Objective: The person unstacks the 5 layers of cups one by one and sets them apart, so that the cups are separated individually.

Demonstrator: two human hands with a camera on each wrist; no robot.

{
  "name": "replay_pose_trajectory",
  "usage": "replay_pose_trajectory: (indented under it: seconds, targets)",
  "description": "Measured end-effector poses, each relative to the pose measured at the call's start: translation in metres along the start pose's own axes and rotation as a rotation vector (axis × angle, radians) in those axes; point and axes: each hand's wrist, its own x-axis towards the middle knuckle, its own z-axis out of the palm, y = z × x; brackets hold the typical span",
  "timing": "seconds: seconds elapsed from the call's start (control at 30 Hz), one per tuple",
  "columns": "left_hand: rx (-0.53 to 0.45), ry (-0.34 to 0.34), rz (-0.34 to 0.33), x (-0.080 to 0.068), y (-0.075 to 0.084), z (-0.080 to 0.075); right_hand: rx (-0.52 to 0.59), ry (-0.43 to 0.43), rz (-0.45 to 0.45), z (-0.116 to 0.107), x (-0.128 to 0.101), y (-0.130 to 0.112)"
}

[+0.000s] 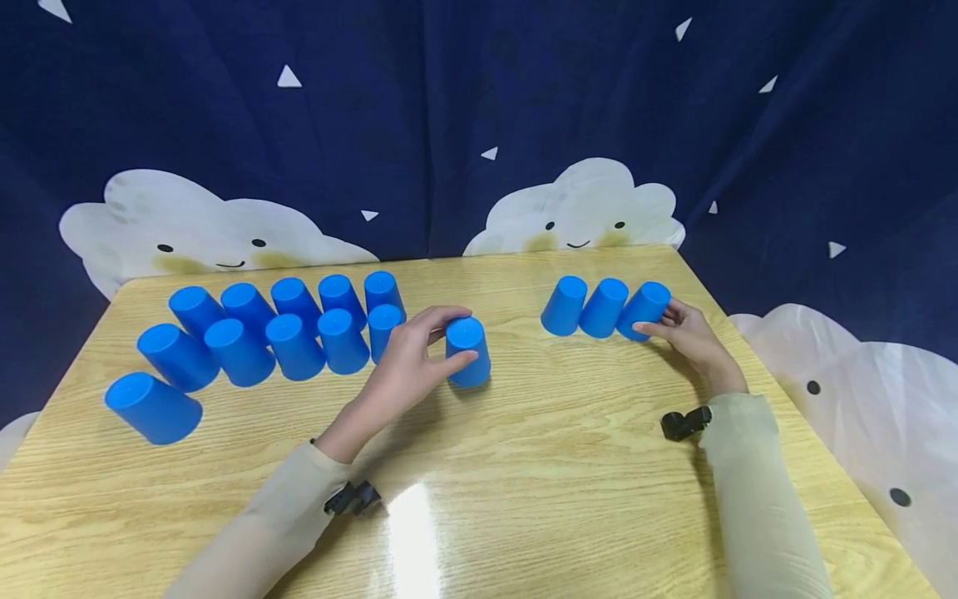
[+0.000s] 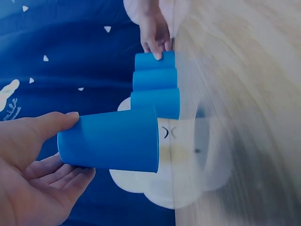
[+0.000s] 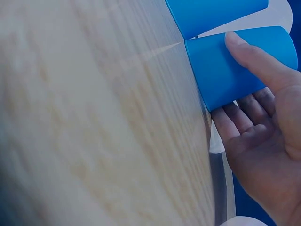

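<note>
While gripped by left hand [image 1: 407, 362], thumb and fingers curled round it, lone blue cup [image 1: 468, 351] upside down at table [image 1: 524, 466] centre; right hand [image 1: 688, 333] holding end cup [image 1: 644, 309] of row of three. Probably mid-transfer; next calls for lifting clear, setting beside row. No legible writing.

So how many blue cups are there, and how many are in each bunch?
Cups in the left bunch: 11
Cup held by the left hand, standing alone: 1
Cups in the right row, the end one touched by the right hand: 3
Total blue cups on the table: 15
</note>
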Motion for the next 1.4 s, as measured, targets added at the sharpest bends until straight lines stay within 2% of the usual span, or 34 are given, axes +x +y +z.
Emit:
replay_pose_trajectory:
  seconds: [0.2, 0.53, 0.73, 1.1, 1.4]
  targets:
    - [0.001, 0.021, -0.052, -0.018, -0.006, -0.018, -0.005, -0.001, 0.002, 0.0, 0.001, 0.0]
    - [0.095, 0.105, -0.019, -0.048, -0.016, -0.05, -0.007, 0.0, -0.019, 0.0, 0.002, 0.001]
    - [0.17, 0.141, -0.08, -0.069, -0.024, -0.074, -0.012, -0.003, -0.024, 0.0, 0.002, 0.002]
    - [0.285, 0.239, -0.153, -0.104, -0.04, -0.114, -0.015, 0.002, 0.009, -0.001, 0.003, 0.001]
    - [0.392, 0.301, -0.249, -0.12, -0.056, -0.144, -0.006, -0.006, 0.004, -0.001, 0.001, 0.001]
